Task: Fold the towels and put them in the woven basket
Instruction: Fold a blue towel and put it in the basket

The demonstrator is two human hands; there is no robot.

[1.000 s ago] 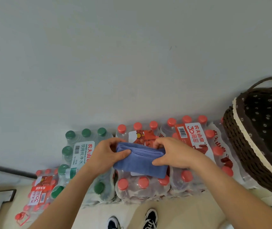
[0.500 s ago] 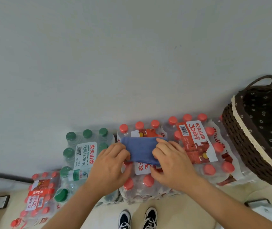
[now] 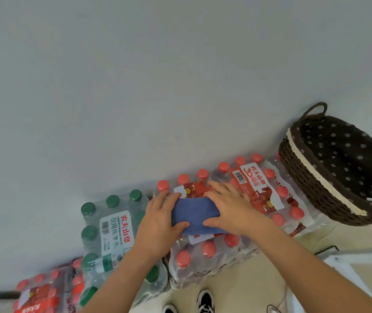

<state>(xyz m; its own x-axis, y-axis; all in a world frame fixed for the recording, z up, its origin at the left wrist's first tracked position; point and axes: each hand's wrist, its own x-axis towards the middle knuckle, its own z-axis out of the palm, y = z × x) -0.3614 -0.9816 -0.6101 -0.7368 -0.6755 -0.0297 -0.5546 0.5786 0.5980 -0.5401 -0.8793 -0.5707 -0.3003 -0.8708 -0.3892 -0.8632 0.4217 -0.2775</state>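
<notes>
The towel (image 3: 194,214) looks fully folded; left hand (image 3: 158,222) and right hand (image 3: 232,206) press it with straight fingers (image 3: 220,188) onto the bottles (image 3: 207,249). It has yet to go into the basket (image 3: 314,175) at right.

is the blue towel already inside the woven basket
No, the blue towel lies on a red-capped bottle pack under the left hand and right hand, apart from the woven basket.

Both forearms (image 3: 121,274) are bare all the way to the bottom edge of the view, and the left hand (image 3: 158,220) and right hand (image 3: 230,206) are bare as well. On the feet are black shoes (image 3: 206,301) with white trim, only their toes showing.
</notes>
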